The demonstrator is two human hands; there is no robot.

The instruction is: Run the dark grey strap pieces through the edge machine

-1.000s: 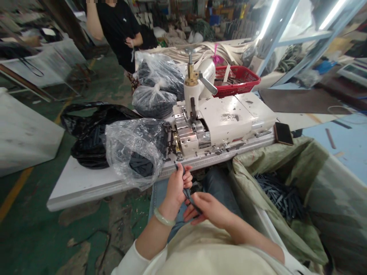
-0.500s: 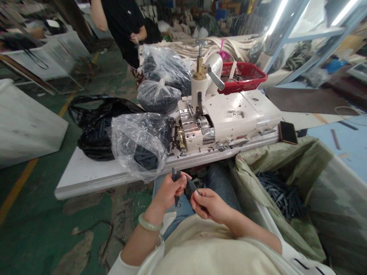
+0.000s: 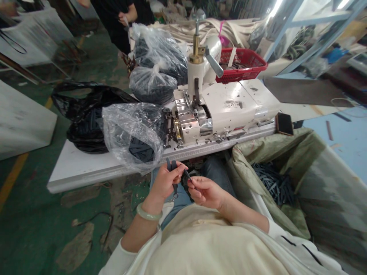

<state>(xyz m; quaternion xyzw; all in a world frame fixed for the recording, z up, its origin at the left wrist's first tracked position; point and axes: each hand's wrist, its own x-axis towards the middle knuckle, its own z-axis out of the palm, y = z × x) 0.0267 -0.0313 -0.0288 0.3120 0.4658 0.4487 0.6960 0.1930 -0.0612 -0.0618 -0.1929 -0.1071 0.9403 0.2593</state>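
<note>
Over my lap, my left hand (image 3: 166, 178) is closed around a few short dark strips (image 3: 173, 165), whose ends stick out above and below the fist. Beside it, my right hand (image 3: 205, 191) pinches a single dark strip (image 3: 187, 175) between thumb and fingers. The far end of that strip reaches to my left fingertips; whether they grip it too, I cannot tell. In front of both hands stands a white machine (image 3: 229, 109) with a metal head, on a white bench top (image 3: 83, 173). Left of it, an open clear plastic bag (image 3: 129, 137) holds similar dark strips.
A black bag (image 3: 88, 122) and tied clear bags (image 3: 153, 84) stand on the bench. Behind the machine is a red basket (image 3: 243, 67); a phone (image 3: 284, 124) lies at the right end. To my right, a lined bin (image 3: 239, 152) holds many strips. A person (image 3: 114, 23) stands at the back.
The strip in my right hand has turned from showing its flat face to looking thin, edge-on. The whole view has shifted slightly; both hands stay close together.
</note>
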